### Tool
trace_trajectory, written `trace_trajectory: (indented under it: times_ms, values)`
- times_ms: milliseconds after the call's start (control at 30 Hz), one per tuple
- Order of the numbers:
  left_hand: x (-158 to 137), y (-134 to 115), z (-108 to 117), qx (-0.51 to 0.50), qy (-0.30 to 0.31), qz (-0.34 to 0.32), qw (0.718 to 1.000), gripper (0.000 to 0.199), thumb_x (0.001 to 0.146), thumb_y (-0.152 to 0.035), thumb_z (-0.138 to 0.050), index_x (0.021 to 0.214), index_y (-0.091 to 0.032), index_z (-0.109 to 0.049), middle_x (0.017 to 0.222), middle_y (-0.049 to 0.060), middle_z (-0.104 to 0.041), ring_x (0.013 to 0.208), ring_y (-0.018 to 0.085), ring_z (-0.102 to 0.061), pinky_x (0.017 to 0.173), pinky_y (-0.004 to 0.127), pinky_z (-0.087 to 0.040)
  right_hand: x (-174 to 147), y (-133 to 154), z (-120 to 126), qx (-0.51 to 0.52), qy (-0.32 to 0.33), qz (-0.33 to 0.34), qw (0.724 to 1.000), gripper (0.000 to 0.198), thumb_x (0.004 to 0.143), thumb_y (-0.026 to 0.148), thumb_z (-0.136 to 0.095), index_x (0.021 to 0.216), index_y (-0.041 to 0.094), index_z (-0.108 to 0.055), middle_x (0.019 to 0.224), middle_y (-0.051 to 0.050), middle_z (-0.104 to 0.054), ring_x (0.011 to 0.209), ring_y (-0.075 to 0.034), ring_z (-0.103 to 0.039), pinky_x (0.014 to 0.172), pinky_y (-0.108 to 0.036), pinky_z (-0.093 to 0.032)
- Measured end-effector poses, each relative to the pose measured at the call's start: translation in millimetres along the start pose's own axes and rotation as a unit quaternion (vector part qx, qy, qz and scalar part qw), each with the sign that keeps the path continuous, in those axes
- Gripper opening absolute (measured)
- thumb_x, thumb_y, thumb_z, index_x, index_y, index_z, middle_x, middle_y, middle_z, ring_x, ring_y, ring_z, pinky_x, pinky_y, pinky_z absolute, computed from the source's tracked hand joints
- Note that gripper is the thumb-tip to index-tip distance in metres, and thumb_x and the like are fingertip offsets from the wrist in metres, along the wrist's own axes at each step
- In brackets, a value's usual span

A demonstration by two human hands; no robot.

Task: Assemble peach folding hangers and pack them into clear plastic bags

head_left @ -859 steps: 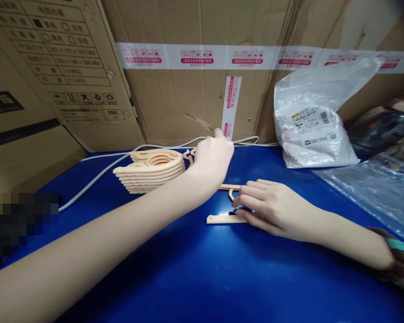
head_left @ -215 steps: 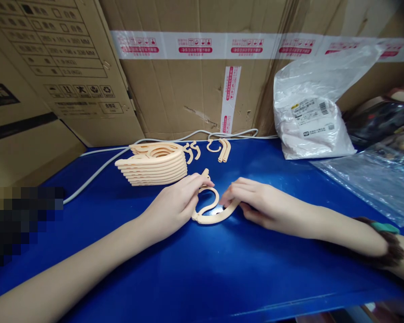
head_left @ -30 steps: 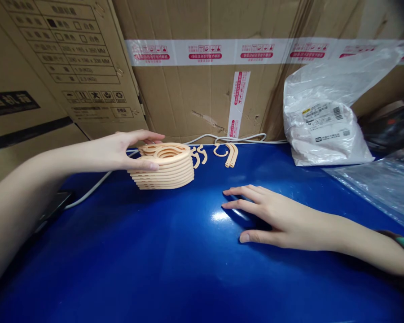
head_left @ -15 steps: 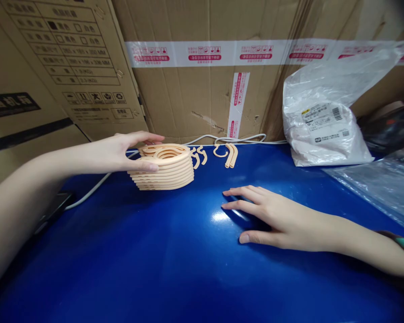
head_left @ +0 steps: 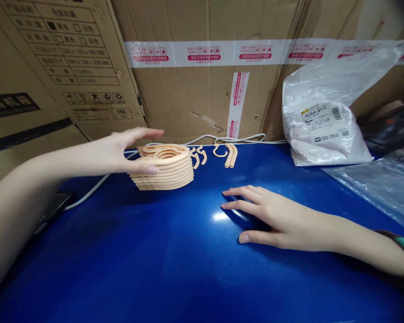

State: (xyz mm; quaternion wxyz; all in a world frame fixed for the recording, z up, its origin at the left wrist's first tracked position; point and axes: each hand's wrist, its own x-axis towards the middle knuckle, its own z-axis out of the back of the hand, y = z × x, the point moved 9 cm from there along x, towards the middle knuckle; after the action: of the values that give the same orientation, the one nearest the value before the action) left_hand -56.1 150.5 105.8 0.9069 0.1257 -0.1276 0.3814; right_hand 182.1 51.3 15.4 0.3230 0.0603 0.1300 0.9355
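A stack of peach plastic clothes hangers (head_left: 166,172) lies on the blue table (head_left: 175,260), left of centre. My left hand (head_left: 131,150) is at the stack's left end, thumb along its near upper side and fingers stretched out above it. The thumb and fingers are apart; whether the thumb touches the stack I cannot tell. At the stack's right end, several hooks (head_left: 202,155) stick out. Farther right lie a separate peach hook (head_left: 219,151) and two curved peach pieces (head_left: 230,155). My right hand (head_left: 265,215) rests low over the table with fingers spread, holding nothing.
Cardboard boxes (head_left: 188,98) with printed tape stand behind the table, and another box (head_left: 63,58) is at the left. A white cable (head_left: 94,188) runs along the back. To the right are a white plastic parcel bag (head_left: 326,130) and clear plastic film (head_left: 380,184). A dark flat object (head_left: 55,208) lies left.
My left hand's fingers have lifted slightly off the top of the hanger stack, widening the gap to the thumb. My right hand and the loose pieces stay where they were.
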Motion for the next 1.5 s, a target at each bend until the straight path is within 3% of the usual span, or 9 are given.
trace_trajectory:
  times_ms: [133, 333, 500, 633, 767, 867, 1000, 1233, 1500]
  values:
    - [6.9, -47.0, 34.5, 0.015, -0.124, 0.012, 0.992, 0.069, 0.085, -0.062, -0.058, 0.136, -0.017, -0.049, 0.127, 0.010, -0.061, 0.117, 0.031, -0.056, 0.097, 0.062, -0.041, 0.3, 0.0, -0.1, -0.001, 0.004, -0.001, 1.000, 0.060, 0.092, 0.059, -0.048, 0.140, 0.023, -0.050, 0.147, -0.011, -0.044, 0.130, -0.026, -0.044, 0.107, -0.043, -0.039]
    - [10.7, -136.6, 46.6, -0.038, -0.201, -0.074, 0.976, 0.035, 0.095, -0.032, -0.054, 0.123, -0.012, -0.054, 0.128, 0.012, -0.059, 0.127, 0.026, -0.048, 0.108, 0.048, -0.034, 0.0, 1.1, 0.6, -0.002, 0.000, 0.002, 1.000, 0.059, 0.092, 0.058, -0.048, 0.140, 0.024, -0.050, 0.147, -0.010, -0.044, 0.130, -0.026, -0.044, 0.108, -0.043, -0.039]
    - [1.3, -174.9, 15.2, -0.103, -0.137, -0.125, 0.977, 0.028, 0.094, -0.020, -0.052, 0.121, -0.013, -0.055, 0.128, 0.011, -0.060, 0.128, 0.022, -0.047, 0.110, 0.038, -0.036, -0.2, 3.4, -0.2, -0.003, -0.014, 0.021, 1.000, 0.059, 0.092, 0.057, -0.049, 0.140, 0.021, -0.050, 0.144, -0.012, -0.045, 0.129, -0.026, -0.044, 0.107, -0.043, -0.038]
    - [-4.9, -186.8, -10.1, -0.148, -0.084, -0.133, 0.976, 0.026, 0.096, -0.020, -0.048, 0.119, -0.014, -0.058, 0.125, 0.010, -0.061, 0.126, 0.021, -0.049, 0.108, 0.036, -0.039, 1.3, 2.3, 6.8, 0.013, -0.043, 0.039, 0.998, 0.052, 0.092, 0.054, -0.053, 0.130, 0.019, -0.056, 0.134, -0.011, -0.055, 0.122, -0.024, -0.051, 0.102, -0.040, -0.040]
    - [-6.0, -190.6, -31.6, -0.159, -0.036, -0.144, 0.976, 0.027, 0.098, -0.023, -0.045, 0.119, -0.015, -0.059, 0.125, 0.011, -0.062, 0.122, 0.023, -0.053, 0.104, 0.038, -0.044, 7.2, -18.0, 29.7, 0.020, -0.107, -0.001, 0.994, 0.036, 0.096, 0.044, -0.050, 0.120, 0.019, -0.061, 0.117, -0.009, -0.065, 0.108, -0.022, -0.059, 0.097, -0.041, -0.043]
    - [-7.0, -190.4, -43.6, -0.159, -0.006, -0.144, 0.977, 0.031, 0.098, -0.025, -0.046, 0.125, -0.016, -0.057, 0.133, 0.011, -0.059, 0.125, 0.024, -0.052, 0.104, 0.040, -0.045, 22.5, -33.5, 40.4, -0.022, -0.118, -0.005, 0.993, 0.032, 0.098, 0.038, -0.048, 0.119, 0.018, -0.062, 0.120, -0.011, -0.064, 0.109, -0.024, -0.060, 0.097, -0.042, -0.044]
    - [-9.3, -192.3, -54.6, -0.168, 0.026, -0.151, 0.974, 0.031, 0.097, -0.025, -0.047, 0.125, -0.016, -0.057, 0.132, 0.011, -0.060, 0.118, 0.024, -0.058, 0.098, 0.040, -0.049, 62.5, -42.7, 37.0, -0.098, -0.101, 0.035, 0.989, 0.034, 0.098, 0.031, -0.045, 0.126, 0.016, -0.060, 0.130, -0.014, -0.060, 0.121, -0.026, -0.055, 0.103, -0.044, -0.042]
    - [-9.0, -193.5, -58.7, -0.166, 0.035, -0.161, 0.972, 0.027, 0.098, -0.024, -0.044, 0.119, -0.016, -0.060, 0.125, 0.010, -0.063, 0.109, 0.023, -0.062, 0.091, 0.037, -0.051, 122.5, -45.9, 16.1, -0.137, -0.073, 0.044, 0.987, 0.051, 0.100, 0.044, -0.040, 0.137, 0.011, -0.052, 0.141, -0.020, -0.051, 0.124, -0.030, -0.054, 0.104, -0.047, -0.042]
    - [-10.5, -193.6, -43.6, -0.146, -0.032, -0.163, 0.975, 0.024, 0.098, -0.021, -0.044, 0.109, -0.015, -0.064, 0.110, 0.007, -0.068, 0.098, 0.021, -0.064, 0.087, 0.035, -0.050, 85.6, -30.7, 6.6, -0.146, -0.082, 0.056, 0.984, 0.054, 0.100, 0.043, -0.038, 0.136, 0.005, -0.051, 0.142, -0.022, -0.051, 0.128, -0.030, -0.051, 0.106, -0.047, -0.042]
